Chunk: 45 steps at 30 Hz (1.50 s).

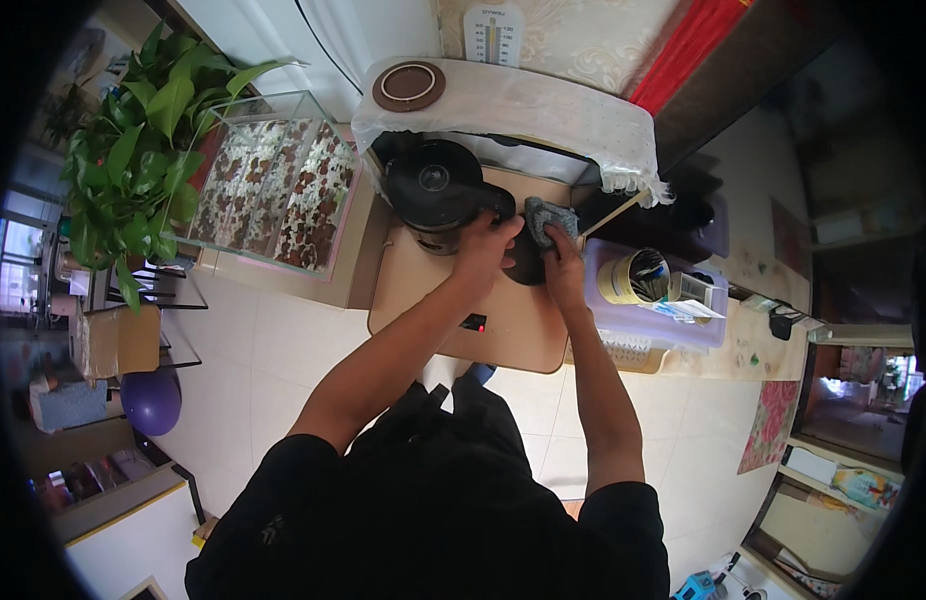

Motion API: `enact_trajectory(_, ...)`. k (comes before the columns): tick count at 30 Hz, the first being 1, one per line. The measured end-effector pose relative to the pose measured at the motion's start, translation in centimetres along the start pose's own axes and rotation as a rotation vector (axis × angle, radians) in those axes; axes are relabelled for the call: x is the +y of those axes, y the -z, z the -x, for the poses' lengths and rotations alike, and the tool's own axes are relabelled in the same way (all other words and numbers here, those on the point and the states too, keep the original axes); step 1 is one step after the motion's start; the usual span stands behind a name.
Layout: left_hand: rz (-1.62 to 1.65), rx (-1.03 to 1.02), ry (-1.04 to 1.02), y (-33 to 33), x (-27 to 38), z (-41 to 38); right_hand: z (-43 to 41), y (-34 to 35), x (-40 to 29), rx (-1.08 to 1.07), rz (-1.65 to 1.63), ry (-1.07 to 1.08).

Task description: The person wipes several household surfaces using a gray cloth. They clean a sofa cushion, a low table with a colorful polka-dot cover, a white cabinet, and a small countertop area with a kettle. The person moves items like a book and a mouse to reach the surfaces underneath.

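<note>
My left hand [484, 247] grips the handle of a black electric kettle [434, 180], its lid facing up. I cannot tell whether the kettle is raised or resting on the surface. My right hand [566, 268] holds a folded grey cloth [547, 217] just right of the kettle's handle. Below the cloth, partly hidden by both hands, a black round base [524, 268] sits on a tan water-dispenser-like top [425, 300]. A small panel with a red light [475, 323] is near that top's front edge.
A cloth-covered shelf [508, 105] overhangs behind, bearing a brown round lid [408, 85]. To the left stand a glass tank [271, 195] and a leafy plant [144, 150]. On the right, a purple tray [605, 307] holds a yellow can [619, 279] of slim items.
</note>
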<state>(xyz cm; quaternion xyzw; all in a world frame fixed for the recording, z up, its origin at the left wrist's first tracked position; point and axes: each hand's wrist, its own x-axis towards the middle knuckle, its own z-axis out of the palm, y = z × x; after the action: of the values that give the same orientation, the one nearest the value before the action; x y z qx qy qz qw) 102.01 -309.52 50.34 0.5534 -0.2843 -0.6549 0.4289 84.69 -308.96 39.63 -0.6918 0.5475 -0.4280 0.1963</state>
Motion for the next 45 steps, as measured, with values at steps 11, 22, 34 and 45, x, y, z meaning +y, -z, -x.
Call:
enact_trajectory(11,0.138,0.143,-0.3,-2.6,-2.2,0.2,-0.5,-1.3,0.5,-0.099,0.258,0.084)
enact_trajectory(22,-0.03,0.133,-0.431,-1.1,-2.6,-0.9,-0.3,-1.4,0.6,-0.074,0.245,0.131)
enact_trajectory(34,-0.223,0.068,-0.392,3.5,-5.2,3.1,-3.8,-1.8,0.4,-0.408,0.16,0.246)
enact_trajectory(45,-0.52,0.166,-0.032,16.0,-7.4,14.1,7.4,3.6,-1.2,-0.332,0.353,0.176)
